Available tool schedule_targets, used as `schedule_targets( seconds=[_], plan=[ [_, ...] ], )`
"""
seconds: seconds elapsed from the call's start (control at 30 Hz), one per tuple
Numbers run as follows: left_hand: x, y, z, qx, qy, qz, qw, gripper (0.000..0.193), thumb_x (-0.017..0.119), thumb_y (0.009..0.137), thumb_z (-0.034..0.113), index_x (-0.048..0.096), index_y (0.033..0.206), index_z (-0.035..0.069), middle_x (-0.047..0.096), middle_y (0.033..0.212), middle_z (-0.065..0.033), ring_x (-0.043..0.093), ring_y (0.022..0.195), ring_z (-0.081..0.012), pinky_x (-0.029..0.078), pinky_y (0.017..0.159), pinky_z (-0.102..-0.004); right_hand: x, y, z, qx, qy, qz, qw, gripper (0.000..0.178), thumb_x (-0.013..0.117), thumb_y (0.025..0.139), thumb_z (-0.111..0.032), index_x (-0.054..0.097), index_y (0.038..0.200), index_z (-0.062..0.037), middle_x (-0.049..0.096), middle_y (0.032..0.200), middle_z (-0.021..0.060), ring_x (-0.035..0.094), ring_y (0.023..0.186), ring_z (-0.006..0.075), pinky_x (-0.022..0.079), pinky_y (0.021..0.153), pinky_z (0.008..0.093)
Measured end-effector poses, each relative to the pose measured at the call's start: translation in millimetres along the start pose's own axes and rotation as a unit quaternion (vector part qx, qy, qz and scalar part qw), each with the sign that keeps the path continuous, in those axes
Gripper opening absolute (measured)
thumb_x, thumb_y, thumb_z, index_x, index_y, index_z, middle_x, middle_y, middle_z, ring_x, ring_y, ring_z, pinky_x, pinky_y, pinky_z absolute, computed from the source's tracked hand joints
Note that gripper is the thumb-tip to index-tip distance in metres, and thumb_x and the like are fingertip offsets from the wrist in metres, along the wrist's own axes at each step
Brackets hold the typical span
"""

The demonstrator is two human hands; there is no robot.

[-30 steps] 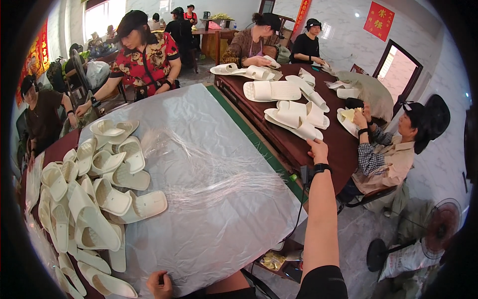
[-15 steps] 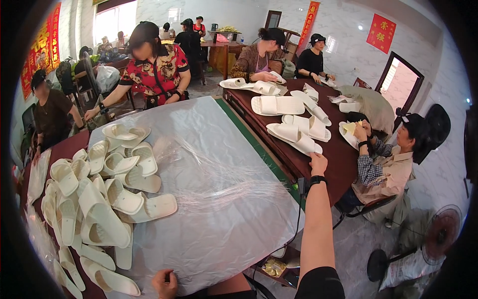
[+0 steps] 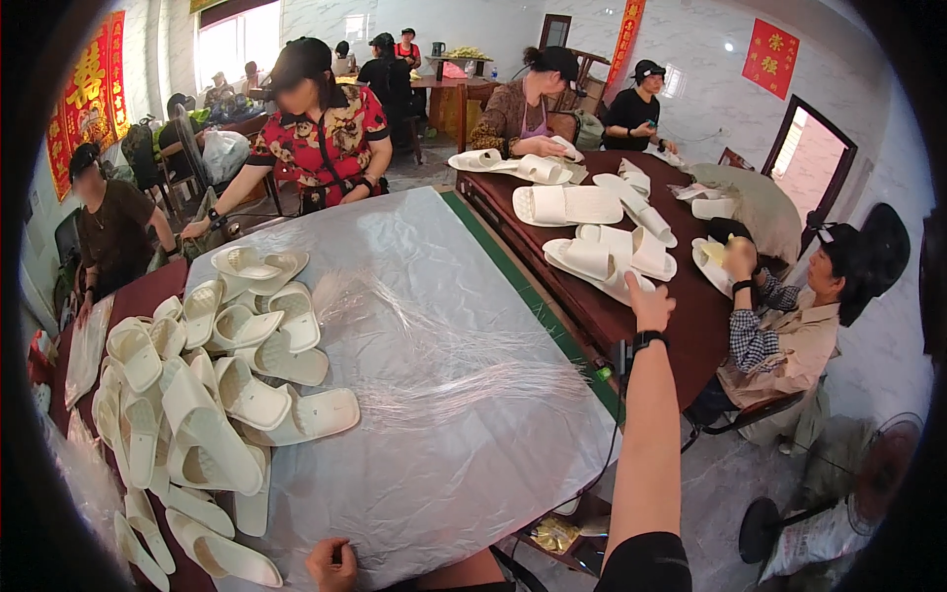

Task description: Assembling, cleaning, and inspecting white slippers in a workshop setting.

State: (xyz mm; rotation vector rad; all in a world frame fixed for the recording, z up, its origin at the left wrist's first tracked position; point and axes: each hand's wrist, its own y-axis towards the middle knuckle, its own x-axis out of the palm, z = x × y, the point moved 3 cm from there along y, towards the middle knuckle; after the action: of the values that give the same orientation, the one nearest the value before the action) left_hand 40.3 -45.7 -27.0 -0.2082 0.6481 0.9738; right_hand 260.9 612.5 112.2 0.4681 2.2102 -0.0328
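My right arm reaches out to the brown table on the right. There my right hand point(image 3: 652, 305) is closed on the near end of a cream slipper point(image 3: 580, 257), one of a pair lying side by side. My left hand point(image 3: 332, 565) rests at the near edge of the grey plastic sheet point(image 3: 444, 474), fingers curled in, with nothing visible in them. To its left a large heap of cream slippers point(image 3: 207, 419) lies jumbled, partly over the sheet and partly over the brown table edge. Several strands of thin clear plastic point(image 3: 473, 380) stretch across the middle of the sheet.
More slippers point(image 3: 567, 205) lie on the right-hand table point(image 3: 646, 340). A co-worker point(image 3: 784, 316) sits at its right side handling a slipper; others sit behind it. A person in a red patterned top point(image 3: 321, 143) stands across the sheet. A fan point(image 3: 883, 459) stands at lower right.
My right hand has moved a little farther forward over the slipper's end, and the slipper has shifted slightly. The whole view has shifted slightly; my left hand stays at the edge.
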Motion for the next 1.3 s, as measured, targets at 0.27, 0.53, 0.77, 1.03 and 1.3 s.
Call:
schedule_targets(
  seconds=[0.27, 0.53, 0.77, 1.03, 1.3],
  plan=[
    [12, 1, -13, -0.014, 0.011, -0.004, 1.0, 0.018, 0.059, 0.088, 0.013, 0.068, 0.094, -0.001, 0.066, 0.075, -0.0171, 0.061, 0.066, -0.0254, 0.049, 0.064, -0.0363, 25, 8, -32, 0.029, -0.072, -0.098, 0.992, 0.107, 0.065, 0.063, -0.073, 0.038, 0.142, -0.0062, 0.03, 0.145, 0.0288, 0.032, 0.132, 0.0483, 0.032, 0.101, 0.0633],
    [7, -1, -15, 0.02, 0.025, 0.018, 0.999, 0.019, 0.062, 0.087, 0.016, 0.069, 0.094, 0.001, 0.066, 0.074, -0.016, 0.061, 0.064, -0.0259, 0.048, 0.062, -0.0378, 42, 2, -29, -0.07, -0.066, -0.033, 0.995, 0.052, 0.058, 0.08, -0.027, 0.051, 0.123, 0.0021, 0.051, 0.126, 0.0283, 0.048, 0.118, 0.0498, 0.045, 0.093, 0.058],
    [-2, -8, -11, 0.0, 0.007, 0.005, 1.0, 0.02, 0.064, 0.086, 0.02, 0.07, 0.097, 0.004, 0.067, 0.076, -0.0171, 0.062, 0.066, -0.0285, 0.049, 0.064, -0.0388, 27, -89, -12, -0.337, 0.037, -0.029, 0.94, 0.037, 0.054, 0.075, -0.008, 0.061, 0.109, 0.0038, 0.062, 0.11, 0.0269, 0.059, 0.106, 0.0388, 0.047, 0.091, 0.0456],
    [1, 8, -22, -0.166, -0.349, -0.046, 0.921, 0.033, 0.055, 0.095, 0.021, 0.053, 0.119, -0.002, 0.062, 0.092, -0.0067, 0.058, 0.075, -0.0143, 0.047, 0.063, -0.0271, 31, -337, -28, -0.516, 0.198, -0.369, 0.747, 0.051, 0.059, 0.072, -0.012, 0.057, 0.122, 0.0008, 0.054, 0.127, 0.0244, 0.051, 0.119, 0.0366, 0.04, 0.103, 0.0385],
    [-15, 8, -26, -0.08, -0.219, -0.071, 0.97, 0.046, 0.068, 0.084, 0.017, 0.052, 0.122, -0.002, 0.059, 0.111, -0.0147, 0.062, 0.088, -0.0201, 0.052, 0.074, -0.0323, 28, -480, -2, -0.644, 0.121, -0.47, 0.591, 0.061, 0.073, 0.075, -0.02, 0.052, 0.131, -0.007, 0.045, 0.137, 0.0255, 0.042, 0.128, 0.0386, 0.035, 0.107, 0.0445]
  ],
)
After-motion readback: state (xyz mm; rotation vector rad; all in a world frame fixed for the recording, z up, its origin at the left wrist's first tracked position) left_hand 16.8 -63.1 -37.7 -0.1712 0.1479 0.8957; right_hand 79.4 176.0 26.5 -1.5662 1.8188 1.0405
